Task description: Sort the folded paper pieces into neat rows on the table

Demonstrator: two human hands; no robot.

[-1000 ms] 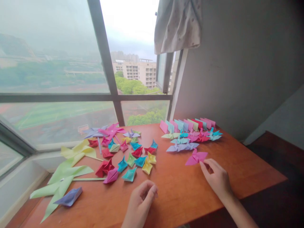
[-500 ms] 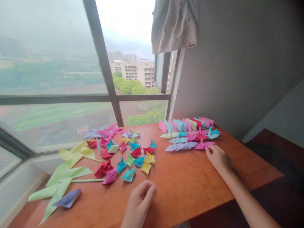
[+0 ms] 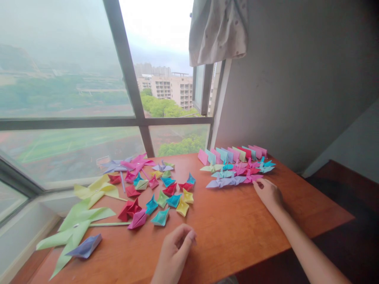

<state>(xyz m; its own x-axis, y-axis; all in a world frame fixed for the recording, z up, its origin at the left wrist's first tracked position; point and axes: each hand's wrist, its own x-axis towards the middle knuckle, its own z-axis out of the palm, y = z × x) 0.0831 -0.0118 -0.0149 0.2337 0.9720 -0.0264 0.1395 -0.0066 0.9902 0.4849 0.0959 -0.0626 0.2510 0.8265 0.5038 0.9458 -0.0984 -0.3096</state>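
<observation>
My right hand (image 3: pixel 269 195) is at the near right end of the front row of folded paper cranes, its fingers pinched against the near side of a pink paper crane (image 3: pixel 251 180). Lilac paper cranes (image 3: pixel 226 181) lie just left of that one. Behind them sit more cranes, among them a red one (image 3: pixel 248 171) and blue ones (image 3: pixel 266 165). My left hand (image 3: pixel 177 250) hovers low over the near edge of the table, fingers curled in and thumb against them, nothing visible in it.
Several small folded paper boats (image 3: pixel 160 217) cover the table's (image 3: pixel 231 228) left middle. Paper pinwheels, one green (image 3: pixel 78 225) and one yellow (image 3: pixel 97 189), lie left of them, with a purple boat (image 3: pixel 85 246) close by. Folded paper cards (image 3: pixel 233 154) stand in a row at the back, near the window.
My right hand has shifted slightly left along the pink crane, whose right end now sits a little further left. My left hand has hardly moved.
</observation>
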